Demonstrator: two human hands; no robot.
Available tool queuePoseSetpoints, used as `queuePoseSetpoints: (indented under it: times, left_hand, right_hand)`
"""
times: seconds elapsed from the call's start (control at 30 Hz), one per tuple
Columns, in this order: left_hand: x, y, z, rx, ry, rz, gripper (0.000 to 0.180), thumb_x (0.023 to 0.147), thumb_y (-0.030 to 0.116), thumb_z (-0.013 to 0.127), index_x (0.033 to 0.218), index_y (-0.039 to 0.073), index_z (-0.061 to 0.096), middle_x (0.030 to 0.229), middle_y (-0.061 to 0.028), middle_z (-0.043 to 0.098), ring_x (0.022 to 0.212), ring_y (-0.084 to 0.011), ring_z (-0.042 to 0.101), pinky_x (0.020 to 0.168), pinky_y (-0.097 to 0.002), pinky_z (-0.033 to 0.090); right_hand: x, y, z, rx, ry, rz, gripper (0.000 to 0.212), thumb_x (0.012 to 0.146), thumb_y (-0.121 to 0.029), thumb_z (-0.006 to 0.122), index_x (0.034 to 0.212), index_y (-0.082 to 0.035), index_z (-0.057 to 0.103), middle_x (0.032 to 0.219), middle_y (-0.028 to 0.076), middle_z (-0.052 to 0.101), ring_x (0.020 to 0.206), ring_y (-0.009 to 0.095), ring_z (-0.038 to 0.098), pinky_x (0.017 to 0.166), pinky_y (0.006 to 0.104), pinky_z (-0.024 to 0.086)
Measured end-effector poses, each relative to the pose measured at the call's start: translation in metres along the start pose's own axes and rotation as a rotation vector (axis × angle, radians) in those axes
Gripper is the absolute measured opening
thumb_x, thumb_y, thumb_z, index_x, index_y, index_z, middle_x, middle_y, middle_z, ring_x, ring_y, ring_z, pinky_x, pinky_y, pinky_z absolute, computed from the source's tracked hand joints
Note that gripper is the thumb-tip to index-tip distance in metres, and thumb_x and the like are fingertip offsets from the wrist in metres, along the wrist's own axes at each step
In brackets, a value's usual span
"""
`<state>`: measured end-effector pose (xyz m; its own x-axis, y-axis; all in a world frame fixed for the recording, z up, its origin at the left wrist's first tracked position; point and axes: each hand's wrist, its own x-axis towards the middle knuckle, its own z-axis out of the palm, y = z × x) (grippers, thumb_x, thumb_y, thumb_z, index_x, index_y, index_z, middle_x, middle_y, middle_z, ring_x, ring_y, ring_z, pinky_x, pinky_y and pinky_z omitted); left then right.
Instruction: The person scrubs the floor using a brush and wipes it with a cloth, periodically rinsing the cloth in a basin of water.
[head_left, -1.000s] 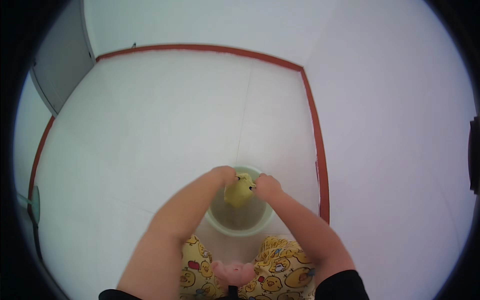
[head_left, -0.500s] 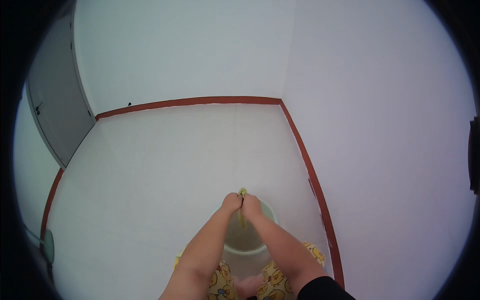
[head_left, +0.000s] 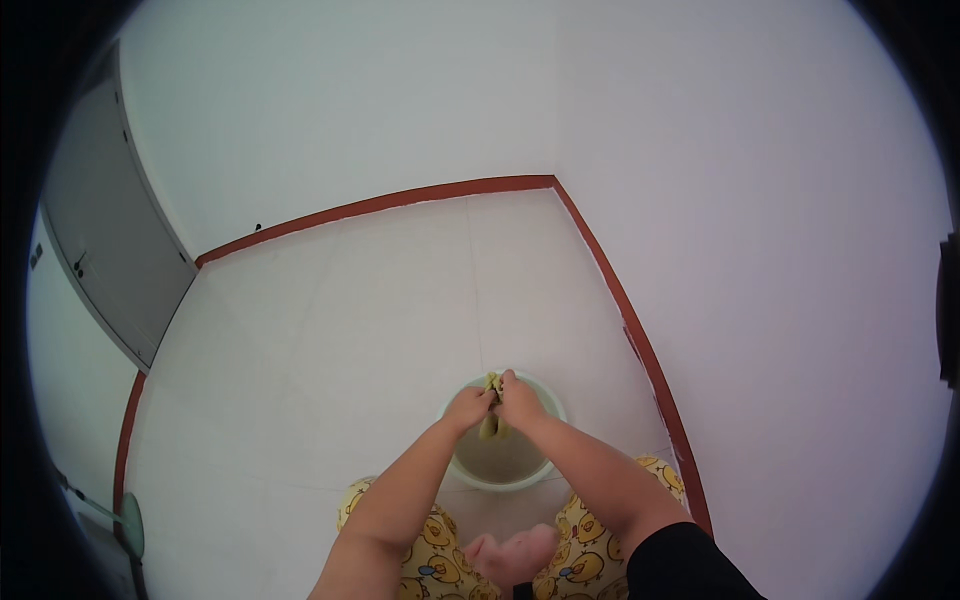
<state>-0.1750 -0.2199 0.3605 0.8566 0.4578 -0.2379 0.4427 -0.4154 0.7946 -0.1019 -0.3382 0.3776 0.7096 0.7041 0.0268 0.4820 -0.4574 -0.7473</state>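
— What do you have on the left side of the feed?

— I see a grey door (head_left: 105, 250) set in the white wall, and low down at the edge a pale green long-handled tool (head_left: 128, 520) lying on the white tiled floor (head_left: 330, 330). A red-brown skirting strip (head_left: 380, 206) runs along the foot of the walls into the corner.

— And the hands?

— I read the left hand (head_left: 467, 408) as clenched, its fingers curled tight around one end of a small wet yellow-green cloth (head_left: 491, 412). The right hand (head_left: 520, 397) is just beside it, also clenched on the same cloth, knuckles nearly touching the left ones. The cloth is bunched between the two fists, with a short tail hanging down below them.

— Where is that cloth relative to the bucket?

— I place it directly over the round pale green plastic bucket (head_left: 545, 470), near its far rim. The bucket stands on the floor close to the right-hand wall. Its inside looks dull and murky, but I cannot tell whether that is water.

— Anything nearer the camera?

— I see yellow trousers printed with cartoon ducks (head_left: 590, 530) on both knees, either side of the bucket, and a bare foot (head_left: 515, 555) between them.
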Motion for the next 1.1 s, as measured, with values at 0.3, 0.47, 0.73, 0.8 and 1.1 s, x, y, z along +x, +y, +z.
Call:
queuePoseSetpoints:
  times: [0.3, 0.47, 0.73, 0.8, 1.1]
  left_hand:
    - [-0.014, 0.03, 0.005, 0.084, 0.051, 0.033, 0.032, 0.081, 0.028, 0.051, 0.073, -0.001, 0.063, 0.063, -0.0129, 0.058, 0.064, -0.0237, 0.057, 0.062, -0.0352, 0.043]
    - [0.0, 0.021, 0.0, -0.129, 0.128, 0.01, 0.026, 0.082, 0.025, 0.053, 0.068, 0.004, 0.059, 0.06, -0.0039, 0.056, 0.059, -0.0179, 0.054, 0.057, -0.0308, 0.042]
    - [0.025, -0.009, -0.011, -0.481, 0.209, -0.186, 0.039, 0.074, 0.008, 0.056, 0.111, 0.011, 0.046, 0.115, -0.0084, 0.05, 0.108, -0.0206, 0.047, 0.085, -0.0364, 0.04]
    - [0.023, -0.004, -0.007, -0.44, 0.051, -0.19, 0.065, 0.067, -0.001, 0.059, 0.127, 0.011, 0.037, 0.122, -0.01, 0.043, 0.117, -0.0249, 0.04, 0.093, -0.0349, 0.037]
    - [0.025, 0.004, 0.01, -0.567, -0.103, 0.093, 0.054, 0.068, -0.003, 0.061, 0.118, 0.008, 0.044, 0.099, -0.0054, 0.055, 0.09, -0.0189, 0.055, 0.071, -0.0317, 0.048]
  right_hand:
    - [0.012, 0.019, -0.002, -0.088, -0.002, -0.1, 0.034, 0.067, -0.005, 0.062, 0.1, -0.003, 0.052, 0.087, 0.021, 0.06, 0.084, 0.039, 0.057, 0.073, 0.0444, 0.046]
    - [0.014, 0.008, -0.016, 0.055, 0.056, -0.058, 0.028, 0.069, -0.007, 0.061, 0.096, -0.002, 0.054, 0.085, 0.021, 0.061, 0.084, 0.038, 0.058, 0.074, 0.0429, 0.046]
    - [0.016, -0.009, -0.026, 0.236, 0.082, -0.028, 0.024, 0.075, -0.012, 0.059, 0.096, -0.003, 0.054, 0.09, 0.019, 0.061, 0.087, 0.036, 0.058, 0.075, 0.0434, 0.046]
    - [0.016, -0.015, -0.027, 0.317, 0.125, -0.044, 0.023, 0.076, -0.012, 0.057, 0.097, -0.003, 0.054, 0.089, 0.019, 0.062, 0.086, 0.035, 0.058, 0.074, 0.0421, 0.046]
    - [0.023, -0.032, -0.039, 0.594, 0.119, -0.061, 0.026, 0.074, 0.0, 0.053, 0.1, -0.001, 0.053, 0.089, 0.014, 0.061, 0.082, 0.023, 0.06, 0.071, 0.0325, 0.049]
